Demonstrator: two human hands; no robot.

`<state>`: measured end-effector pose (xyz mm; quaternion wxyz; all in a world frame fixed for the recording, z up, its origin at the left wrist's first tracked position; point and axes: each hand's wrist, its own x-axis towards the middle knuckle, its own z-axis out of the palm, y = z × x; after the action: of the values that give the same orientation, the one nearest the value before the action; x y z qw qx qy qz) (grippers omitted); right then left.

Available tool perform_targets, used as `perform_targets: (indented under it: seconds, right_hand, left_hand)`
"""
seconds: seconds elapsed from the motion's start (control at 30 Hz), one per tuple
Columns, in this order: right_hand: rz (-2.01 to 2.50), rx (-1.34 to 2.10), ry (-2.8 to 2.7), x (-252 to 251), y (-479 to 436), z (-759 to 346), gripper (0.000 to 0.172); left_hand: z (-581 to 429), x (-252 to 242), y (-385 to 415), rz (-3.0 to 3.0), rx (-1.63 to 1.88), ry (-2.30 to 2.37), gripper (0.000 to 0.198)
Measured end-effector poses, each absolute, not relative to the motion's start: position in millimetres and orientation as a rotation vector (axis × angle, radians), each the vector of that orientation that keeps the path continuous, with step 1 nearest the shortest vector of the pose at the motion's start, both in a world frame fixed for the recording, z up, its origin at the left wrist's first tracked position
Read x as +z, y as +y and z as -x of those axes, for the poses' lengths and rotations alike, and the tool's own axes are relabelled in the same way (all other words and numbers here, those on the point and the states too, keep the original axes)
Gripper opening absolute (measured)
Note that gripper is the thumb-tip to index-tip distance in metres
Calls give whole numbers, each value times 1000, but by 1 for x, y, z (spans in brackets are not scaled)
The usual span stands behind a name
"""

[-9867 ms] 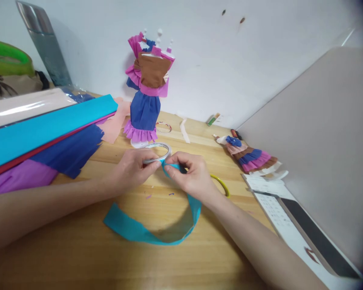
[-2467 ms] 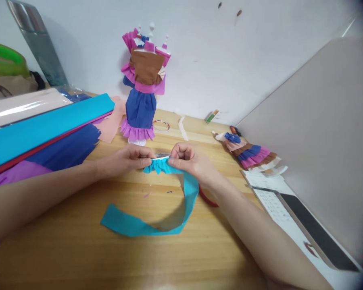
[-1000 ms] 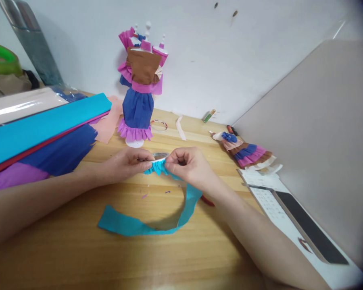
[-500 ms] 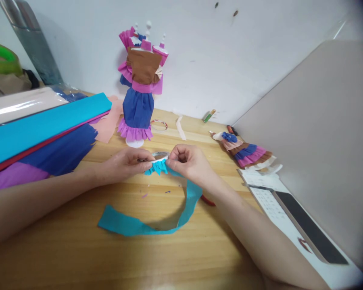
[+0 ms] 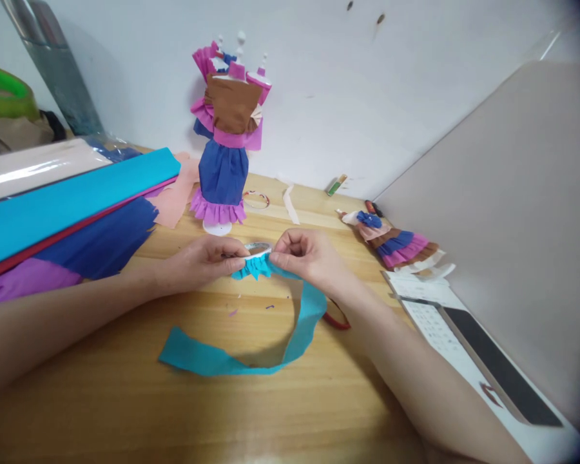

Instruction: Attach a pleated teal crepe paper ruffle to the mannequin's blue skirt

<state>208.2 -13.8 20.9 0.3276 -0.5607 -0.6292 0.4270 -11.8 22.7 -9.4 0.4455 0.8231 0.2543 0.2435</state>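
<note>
My left hand and my right hand meet above the wooden table, both pinched closed on a teal crepe paper strip. Between the fingertips the strip is gathered into small pleats along a white tape edge, with a roll of tape just behind them. The rest of the strip curls down and trails to the left on the table. A mannequin in a blue, pink and brown paper dress stands right behind my hands.
Rolls of teal, blue, purple and cream crepe paper lie at the left. A small paper-dressed doll lies at the right, near a tablet on white paper. A red ring lies under my right wrist. A grey panel closes the right side.
Over ten seconds the flat strip end has become a pleated bunch on the tape. In the last second my hands stay pinched together and barely shift.
</note>
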Motion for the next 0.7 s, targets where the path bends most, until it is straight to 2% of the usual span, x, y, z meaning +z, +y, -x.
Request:
perform_targets:
  seconds: [0.13, 0.37, 0.6, 0.7]
  right_hand:
    - [1551, 974, -1739, 21, -15, -210, 19]
    - [1611, 1001, -1785, 27, -24, -203, 7]
    - [1476, 1113, -1748, 25, -24, -202, 11]
    - [1518, 1047, -1729, 23, -23, -203, 10]
  left_hand:
    - [11, -9, 22, -2053, 585, 653, 27]
    - [10, -13, 22, -2086, 566, 687, 26]
    - [10, -14, 23, -2122, 577, 669, 30]
    - [10, -14, 22, -2105, 584, 701, 29]
